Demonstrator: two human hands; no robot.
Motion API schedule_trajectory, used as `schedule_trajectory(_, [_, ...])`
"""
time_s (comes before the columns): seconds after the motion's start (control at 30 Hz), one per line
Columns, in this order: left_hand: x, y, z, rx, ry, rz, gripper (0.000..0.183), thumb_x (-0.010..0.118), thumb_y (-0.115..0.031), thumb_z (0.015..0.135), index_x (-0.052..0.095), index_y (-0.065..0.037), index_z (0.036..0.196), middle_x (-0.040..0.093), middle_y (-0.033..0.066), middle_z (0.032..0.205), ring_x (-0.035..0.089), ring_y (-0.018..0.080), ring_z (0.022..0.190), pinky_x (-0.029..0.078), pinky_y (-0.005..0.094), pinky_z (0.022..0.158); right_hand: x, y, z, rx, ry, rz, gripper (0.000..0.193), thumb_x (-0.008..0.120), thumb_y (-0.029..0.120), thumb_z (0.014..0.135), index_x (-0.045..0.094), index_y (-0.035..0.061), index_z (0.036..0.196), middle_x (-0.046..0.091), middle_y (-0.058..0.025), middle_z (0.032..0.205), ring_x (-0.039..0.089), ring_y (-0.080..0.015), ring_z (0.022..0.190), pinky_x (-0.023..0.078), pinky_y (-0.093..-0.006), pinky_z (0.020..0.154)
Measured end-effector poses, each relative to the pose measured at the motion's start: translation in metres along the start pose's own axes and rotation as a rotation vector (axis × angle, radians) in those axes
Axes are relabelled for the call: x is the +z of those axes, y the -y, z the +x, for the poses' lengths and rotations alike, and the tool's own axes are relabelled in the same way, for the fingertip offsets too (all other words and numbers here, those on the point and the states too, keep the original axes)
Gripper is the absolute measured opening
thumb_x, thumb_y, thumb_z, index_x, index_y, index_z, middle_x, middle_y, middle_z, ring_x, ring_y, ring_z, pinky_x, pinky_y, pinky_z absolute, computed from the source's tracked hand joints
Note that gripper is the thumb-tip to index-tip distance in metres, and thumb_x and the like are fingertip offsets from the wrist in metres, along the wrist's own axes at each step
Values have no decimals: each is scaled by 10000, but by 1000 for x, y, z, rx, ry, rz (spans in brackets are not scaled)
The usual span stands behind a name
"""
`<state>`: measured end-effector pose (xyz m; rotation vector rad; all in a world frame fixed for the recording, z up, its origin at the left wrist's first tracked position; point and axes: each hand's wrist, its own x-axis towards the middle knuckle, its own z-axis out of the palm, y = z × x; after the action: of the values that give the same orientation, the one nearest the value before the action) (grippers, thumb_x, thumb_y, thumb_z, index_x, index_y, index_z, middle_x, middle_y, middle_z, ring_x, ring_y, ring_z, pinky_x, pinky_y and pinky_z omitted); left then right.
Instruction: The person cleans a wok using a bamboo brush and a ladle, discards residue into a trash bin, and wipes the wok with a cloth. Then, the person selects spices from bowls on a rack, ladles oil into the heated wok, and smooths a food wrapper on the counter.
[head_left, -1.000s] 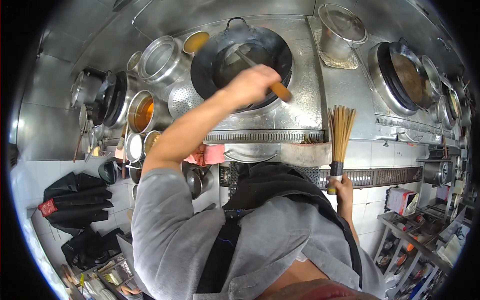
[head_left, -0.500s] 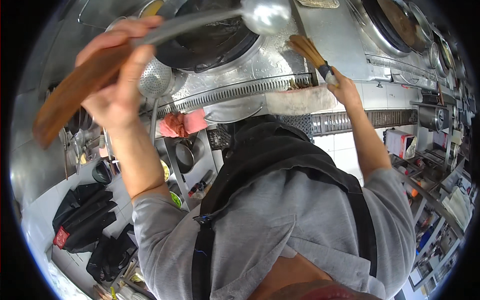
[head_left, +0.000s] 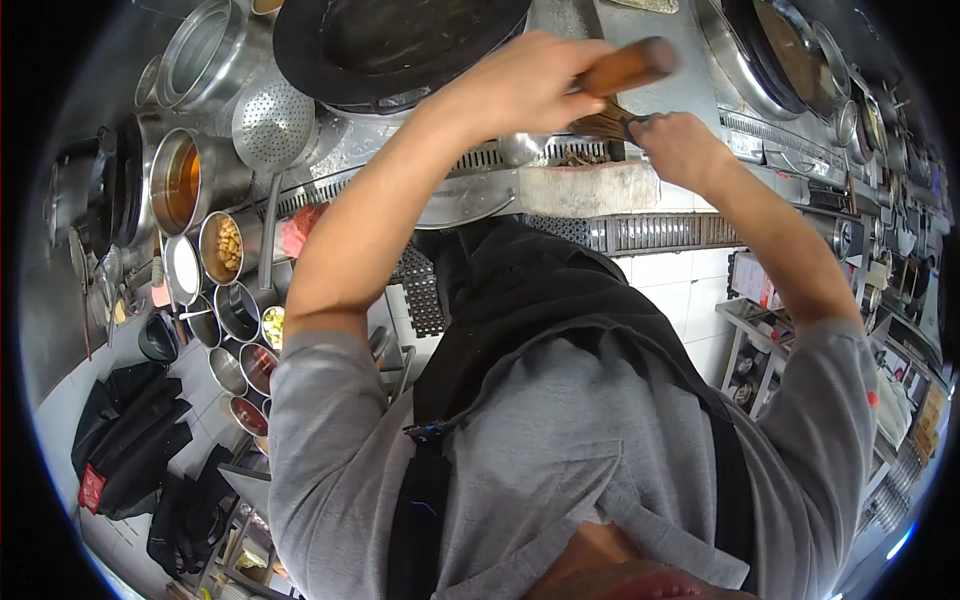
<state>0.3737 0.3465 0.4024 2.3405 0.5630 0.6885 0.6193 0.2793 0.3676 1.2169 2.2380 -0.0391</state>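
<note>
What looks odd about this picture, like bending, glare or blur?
Head view: straight edges bend near the dark round border; also head view, glare flecks the steel stove top; again head view, the wooden handle in the left hand looks slightly blurred.

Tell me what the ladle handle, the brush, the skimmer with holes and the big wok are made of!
Ladle handle: probably wood, smooth-looking and orange-brown.
Brush: perhaps split bamboo, since it shows thin, tan strips.
Skimmer: likely stainless steel, because it looks silvery.
Wok: maybe iron or carbon steel; it's dark all over, so I can't tell which.
</note>
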Motion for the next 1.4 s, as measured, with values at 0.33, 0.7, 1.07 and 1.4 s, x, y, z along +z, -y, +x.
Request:
schedule_trajectory(0.33, [81, -6, 138, 128, 306, -4, 366, 733, -217, 711, 665, -89, 1047, 690, 140, 876, 665, 298, 842, 513, 405, 761, 5, 40, 35, 37, 153, 119, 176, 555, 98, 825, 707, 32, 885, 694, -158, 914, 682, -270, 899, 542, -387, 775])
schedule_trajectory(0.7, [62, 9, 144, -19, 162, -121, 316, 725, -141, 667, 662, -28, 956, 666, 234, 877, 664, 326, 874, 514, 401, 771, -23, 61, 36, -10, 132, 126, 190, 534, 102, 842, 705, 37, 894, 701, -142, 892, 686, -279, 865, 546, -389, 762])
schedule_trajectory(1.07, [18, 35, 113, 24, 172, 11, 345, 729, -185, 697, 636, 45, 936, 654, 256, 883, 650, 363, 874, 509, 408, 772, 50, 47, 0, 129, -159, 277, 172, 552, 58, 781, 637, 56, 931, 681, -147, 789, 686, -297, 751, 548, -410, 665])
schedule_trajectory(1.4, [72, -1, 130, 107, 397, 140, 342, 722, -239, 702, 673, -50, 982, 686, 153, 864, 661, 304, 838, 515, 405, 770, 10, 51, 26, -95, 105, 43, 202, 519, 91, 845, 714, 55, 881, 699, -127, 920, 682, -270, 887, 539, -383, 778])
